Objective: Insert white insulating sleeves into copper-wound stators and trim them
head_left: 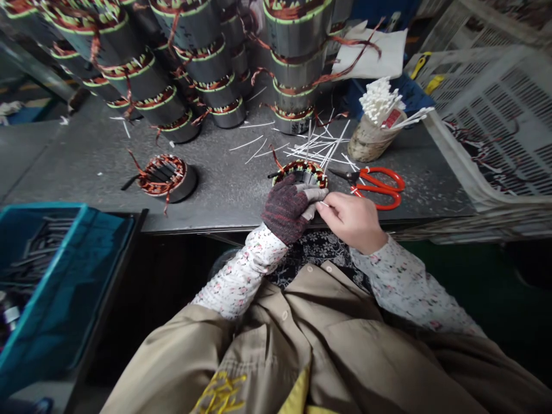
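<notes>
My left hand (pixel 287 208), in a dark knitted glove with pale finger coverings, is closed on the near rim of a motor stator (pixel 297 167) with copper windings. My right hand (pixel 350 218), bare, is closed in a pinch at the stator's near right side, close to the left fingertips. A short white tip, which looks like a piece of tie cord (pixel 323 203), shows at its thumb. The stator's near side is hidden behind my hands. Just right of it lie scissors (pixel 379 187) with red handles. Loose white cords (pixel 317 146) are scattered behind it.
Another stator (pixel 187 181) sits to the left. Tall stator stacks (pixel 293 75) stand at the back. A cup (pixel 368 138) full of white cords is at the right, beside a white plastic basket (pixel 495 195). A blue bin (pixel 81 230) of dark strips is at lower left.
</notes>
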Action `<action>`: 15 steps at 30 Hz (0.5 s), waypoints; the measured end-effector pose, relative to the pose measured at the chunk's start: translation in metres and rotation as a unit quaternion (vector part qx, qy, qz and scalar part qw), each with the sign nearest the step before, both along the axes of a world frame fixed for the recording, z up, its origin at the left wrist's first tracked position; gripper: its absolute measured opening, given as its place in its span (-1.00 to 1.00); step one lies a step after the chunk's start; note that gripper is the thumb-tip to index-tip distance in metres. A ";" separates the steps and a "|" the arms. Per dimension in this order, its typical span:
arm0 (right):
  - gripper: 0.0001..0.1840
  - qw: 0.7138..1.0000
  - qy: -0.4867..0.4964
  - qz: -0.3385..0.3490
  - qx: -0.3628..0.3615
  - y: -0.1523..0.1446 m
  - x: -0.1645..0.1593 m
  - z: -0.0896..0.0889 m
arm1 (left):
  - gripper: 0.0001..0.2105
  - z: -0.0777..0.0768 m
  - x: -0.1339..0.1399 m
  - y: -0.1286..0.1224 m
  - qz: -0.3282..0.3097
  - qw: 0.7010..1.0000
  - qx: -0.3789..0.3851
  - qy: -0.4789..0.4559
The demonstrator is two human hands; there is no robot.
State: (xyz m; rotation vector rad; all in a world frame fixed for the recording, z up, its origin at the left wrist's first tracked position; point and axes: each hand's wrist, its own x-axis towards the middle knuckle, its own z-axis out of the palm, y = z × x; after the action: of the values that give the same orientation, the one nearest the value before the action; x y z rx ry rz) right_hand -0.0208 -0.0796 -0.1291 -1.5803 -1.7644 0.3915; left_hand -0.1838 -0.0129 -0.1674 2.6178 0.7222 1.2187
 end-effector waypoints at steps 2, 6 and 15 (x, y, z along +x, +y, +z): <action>-0.61 0.995 0.089 0.037 -0.032 -0.005 0.003 0.007 | -0.79 0.003 0.002 -0.002 0.018 1.000 -0.001 0.003; -0.66 0.949 0.295 -0.013 0.113 -0.016 0.020 0.027 | -0.82 0.007 0.005 -0.005 0.026 0.999 -0.011 -0.021; -0.55 0.999 0.012 -0.029 -0.014 -0.004 0.001 0.007 | -0.83 0.001 0.002 0.001 0.013 0.999 0.024 -0.034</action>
State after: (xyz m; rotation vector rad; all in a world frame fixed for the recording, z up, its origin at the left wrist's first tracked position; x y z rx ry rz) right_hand -0.0193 -0.0837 -0.1218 -1.6366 -1.6967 0.4086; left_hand -0.1821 -0.0123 -0.1662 2.5991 0.7267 1.3408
